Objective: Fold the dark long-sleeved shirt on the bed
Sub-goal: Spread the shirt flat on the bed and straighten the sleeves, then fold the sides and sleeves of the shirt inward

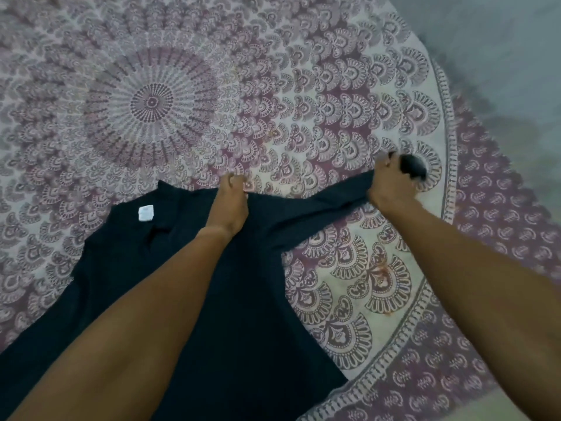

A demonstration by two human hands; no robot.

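Note:
The dark long-sleeved shirt [145, 268] lies flat on the bed, its neck end pointing away from me, with a white label [145, 213] showing near the collar. My left hand [231, 205] grips the shirt's far edge at the shoulder. My right hand [390, 185] is closed around the right sleeve, which stretches out to the right; the sleeve's cuff end [412, 168] sticks out past my fist. Both forearms cover part of the shirt's body.
The bed is covered by a round mandala-print sheet [151, 101] in purple and cream. Its patterned border [449, 147] runs along the right, with plain grey surface [501, 56] beyond it.

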